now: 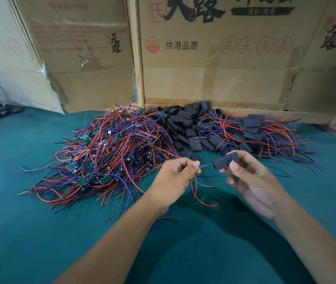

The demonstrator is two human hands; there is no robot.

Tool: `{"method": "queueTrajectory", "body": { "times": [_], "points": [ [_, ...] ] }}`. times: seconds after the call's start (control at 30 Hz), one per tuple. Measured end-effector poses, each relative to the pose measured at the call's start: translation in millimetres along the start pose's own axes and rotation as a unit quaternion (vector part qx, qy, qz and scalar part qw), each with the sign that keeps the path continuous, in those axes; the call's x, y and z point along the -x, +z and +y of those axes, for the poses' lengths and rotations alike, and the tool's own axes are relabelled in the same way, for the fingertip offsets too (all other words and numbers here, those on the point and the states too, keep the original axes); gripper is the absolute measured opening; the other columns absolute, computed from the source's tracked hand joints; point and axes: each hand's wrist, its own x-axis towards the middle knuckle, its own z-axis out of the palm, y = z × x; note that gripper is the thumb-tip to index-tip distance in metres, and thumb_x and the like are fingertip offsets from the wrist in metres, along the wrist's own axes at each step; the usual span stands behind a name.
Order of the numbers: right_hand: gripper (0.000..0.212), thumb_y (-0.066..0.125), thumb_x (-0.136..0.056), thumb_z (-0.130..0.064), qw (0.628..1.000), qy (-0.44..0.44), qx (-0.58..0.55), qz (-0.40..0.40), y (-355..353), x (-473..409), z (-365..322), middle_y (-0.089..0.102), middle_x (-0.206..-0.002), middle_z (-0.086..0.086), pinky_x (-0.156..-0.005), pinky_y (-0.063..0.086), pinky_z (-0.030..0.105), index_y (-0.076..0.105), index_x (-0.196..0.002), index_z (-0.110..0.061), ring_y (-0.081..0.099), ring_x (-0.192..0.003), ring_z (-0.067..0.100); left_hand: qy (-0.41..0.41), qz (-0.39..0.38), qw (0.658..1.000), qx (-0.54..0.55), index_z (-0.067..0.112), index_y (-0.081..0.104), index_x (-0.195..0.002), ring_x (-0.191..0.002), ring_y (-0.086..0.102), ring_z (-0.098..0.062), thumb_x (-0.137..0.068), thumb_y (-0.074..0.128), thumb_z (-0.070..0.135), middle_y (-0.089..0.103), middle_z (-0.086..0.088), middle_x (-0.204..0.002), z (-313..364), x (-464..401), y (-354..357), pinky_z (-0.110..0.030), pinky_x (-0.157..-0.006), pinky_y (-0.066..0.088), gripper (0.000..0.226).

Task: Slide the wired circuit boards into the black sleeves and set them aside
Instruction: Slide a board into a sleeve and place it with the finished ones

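My left hand [176, 177], centre frame, pinches thin red and blue wires [205, 165] between thumb and forefinger. My right hand [251, 177], just right of it, grips a flat matte black sleeve [225, 162]; the wires run into its left end. Left of centre lies a tangled heap of wired green boards [109, 152] on teal felt [40, 232]. Upper centre: loose black sleeves [189, 124]. Right: sleeved boards [265, 136]. Creased cardboard boxes [204, 68] behind.

Assembly workshop: heaped wired boards [109, 148], black sleeves [189, 124], cardboard cartons [214, 78] behind.
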Motion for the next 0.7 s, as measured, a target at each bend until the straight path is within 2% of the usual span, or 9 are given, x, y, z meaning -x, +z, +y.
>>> {"method": "queueTrajectory", "body": {
  "times": [0.13,0.27,0.37,0.43,0.5,0.57,0.63,0.7],
  "points": [
    [0.022,0.065,-0.08,-0.011,1.0,-0.003,0.006,-0.015,0,0,3,0.065,-0.101,0.008,-0.059,0.046,0.02,0.066,-0.102,-0.016,0.065,-0.083,0.016,0.001,-0.006,1.0,0.004,0.01,0.061,-0.08,-0.045,0.019,-0.009,-0.103,0.052,0.022,0.031,0.0,-0.059,-1,-1,0,-0.022,-0.042,0.015,0.028],
    [0.026,0.071,-0.076,-0.014,0.999,-0.006,0.03,-0.027,2,1,9,0.065,-0.099,0.007,-0.059,0.047,0.021,0.068,-0.101,-0.018,0.066,-0.084,0.017,-0.005,-0.012,1.0,0.013,0.011,0.059,-0.078,-0.044,0.021,-0.008,-0.103,0.054,0.021,0.033,0.002,-0.056,-3,-2,1,-0.02,-0.041,0.018,0.028],
    [0.03,0.073,-0.076,-0.014,0.997,-0.005,0.058,-0.048,6,1,16,0.066,-0.099,0.007,-0.06,0.046,0.024,0.066,-0.105,-0.016,0.065,-0.084,0.019,-0.034,-0.017,0.999,0.026,0.013,0.054,-0.069,-0.041,0.026,-0.009,-0.103,0.053,0.019,0.039,0.003,-0.054,-7,-4,4,-0.019,-0.04,0.022,0.035],
    [0.034,0.074,-0.075,-0.015,0.996,-0.007,0.08,-0.047,8,1,18,0.063,-0.102,0.01,-0.06,0.046,0.025,0.064,-0.108,-0.013,0.066,-0.085,0.02,-0.039,0.005,0.999,-0.001,0.008,0.054,-0.074,-0.042,0.037,-0.014,-0.104,0.049,0.016,0.046,-0.003,-0.058,-6,-5,4,-0.022,-0.039,0.033,0.031],
    [0.036,0.073,-0.076,-0.015,0.994,-0.011,0.104,-0.04,10,2,19,0.06,-0.104,0.011,-0.06,0.047,0.025,0.062,-0.11,-0.01,0.066,-0.085,0.02,-0.012,0.035,0.992,-0.119,0.006,0.06,-0.085,-0.059,0.054,-0.019,-0.102,0.048,0.014,0.059,-0.005,-0.071,-1,-5,-2,-0.025,-0.055,0.048,0.022],
    [0.036,0.073,-0.077,-0.014,0.991,-0.016,0.129,-0.041,12,4,19,0.063,-0.102,0.007,-0.061,0.048,0.024,0.062,-0.111,-0.008,0.064,-0.083,0.023,0.039,0.045,0.956,-0.286,0.017,0.064,-0.087,-0.08,0.06,-0.012,-0.097,0.057,0.019,0.067,0.003,-0.086,8,1,-23,-0.025,-0.076,0.048,0.013],
    [0.032,0.072,-0.079,-0.012,0.987,-0.025,0.148,-0.05,12,5,19,0.066,-0.096,0.003,-0.062,0.048,0.024,0.062,-0.109,-0.009,0.058,-0.08,0.027,0.04,-0.015,0.923,-0.383,0.023,0.063,-0.085,-0.081,0.058,-0.006,-0.09,0.067,0.029,0.065,0.009,-0.087,20,11,-52,-0.023,-0.078,0.047,0.009],
    [0.025,0.07,-0.085,-0.006,0.983,-0.032,0.168,-0.06,12,6,19,0.068,-0.094,0.0,-0.062,0.049,0.023,0.063,-0.108,-0.01,0.056,-0.073,0.024,-0.01,-0.115,0.875,-0.47,0.027,0.06,-0.09,-0.083,0.054,0.002,-0.083,0.076,0.04,0.06,0.014,-0.09,27,24,-77,-0.011,-0.074,0.041,0.022]
  ]
}}
